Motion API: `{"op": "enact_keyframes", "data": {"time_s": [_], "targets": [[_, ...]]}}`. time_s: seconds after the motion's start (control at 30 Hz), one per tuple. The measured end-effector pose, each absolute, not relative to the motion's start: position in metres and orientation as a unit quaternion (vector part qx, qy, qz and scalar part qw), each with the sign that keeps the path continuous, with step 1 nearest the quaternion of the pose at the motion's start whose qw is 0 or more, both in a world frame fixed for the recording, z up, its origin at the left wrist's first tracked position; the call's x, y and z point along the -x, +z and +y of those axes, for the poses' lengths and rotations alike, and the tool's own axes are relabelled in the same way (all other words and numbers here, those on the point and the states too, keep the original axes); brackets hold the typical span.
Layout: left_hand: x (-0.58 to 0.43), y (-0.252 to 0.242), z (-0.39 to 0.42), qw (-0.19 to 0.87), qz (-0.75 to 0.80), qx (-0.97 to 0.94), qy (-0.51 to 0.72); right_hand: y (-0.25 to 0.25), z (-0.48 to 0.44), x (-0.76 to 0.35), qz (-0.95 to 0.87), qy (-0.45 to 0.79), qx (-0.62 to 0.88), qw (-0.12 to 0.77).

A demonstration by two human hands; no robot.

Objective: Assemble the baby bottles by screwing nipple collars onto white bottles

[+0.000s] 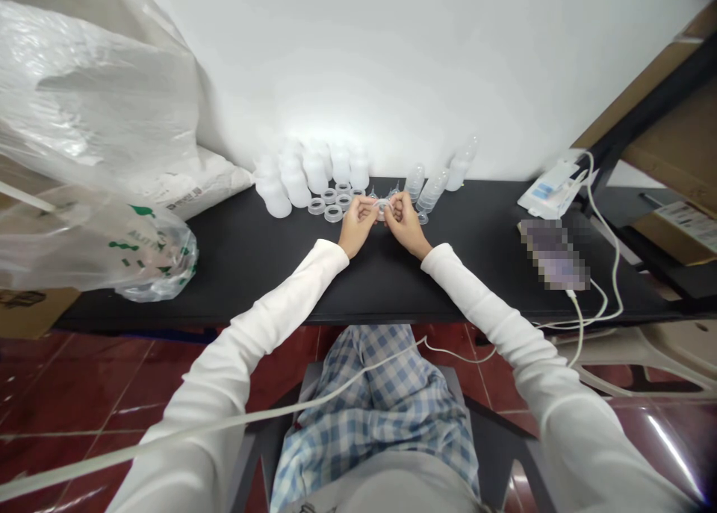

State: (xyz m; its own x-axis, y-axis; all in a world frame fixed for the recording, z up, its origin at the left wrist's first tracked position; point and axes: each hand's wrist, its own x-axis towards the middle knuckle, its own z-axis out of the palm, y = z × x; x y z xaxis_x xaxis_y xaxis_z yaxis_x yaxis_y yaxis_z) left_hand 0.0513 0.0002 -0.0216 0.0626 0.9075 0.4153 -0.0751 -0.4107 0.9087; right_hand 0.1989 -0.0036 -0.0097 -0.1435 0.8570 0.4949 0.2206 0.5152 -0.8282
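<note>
Between my two hands is a clear plastic ring (383,205), pinched at its left side by my left hand (358,223) and at its right side by my right hand (406,222). Whether something sits inside the ring is too small to tell. Several similar collar rings (333,213) lie on the black table (263,266), just left of my left hand. Behind them stand several frosted white bottles (294,177). Small clear pointed pieces (394,192) show just beyond my fingers. Stacks of clear domed caps (433,188) stand to the right of my right hand.
Large plastic bags (95,140) crowd the left side, against the white wall (403,65). At right lie a blurred-out phone (554,255) with a white cable (616,274) and a white packet (552,188). Another bottle with a clear cap (462,166) stands by the wall.
</note>
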Motion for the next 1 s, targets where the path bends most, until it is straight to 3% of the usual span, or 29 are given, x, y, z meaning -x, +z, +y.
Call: {"op": "enact_keyframes", "data": {"time_s": [0.57,1.0], "targets": [[-0.044,-0.009,-0.005,0.326,0.367,-0.668,0.56,-0.006,-0.01,-0.199,-0.714,0.279,0.384,0.514],[-0.052,-0.021,0.001,0.364,0.365,-0.638,0.573,-0.003,-0.009,-0.199,-0.711,0.24,0.395,0.531]]}}
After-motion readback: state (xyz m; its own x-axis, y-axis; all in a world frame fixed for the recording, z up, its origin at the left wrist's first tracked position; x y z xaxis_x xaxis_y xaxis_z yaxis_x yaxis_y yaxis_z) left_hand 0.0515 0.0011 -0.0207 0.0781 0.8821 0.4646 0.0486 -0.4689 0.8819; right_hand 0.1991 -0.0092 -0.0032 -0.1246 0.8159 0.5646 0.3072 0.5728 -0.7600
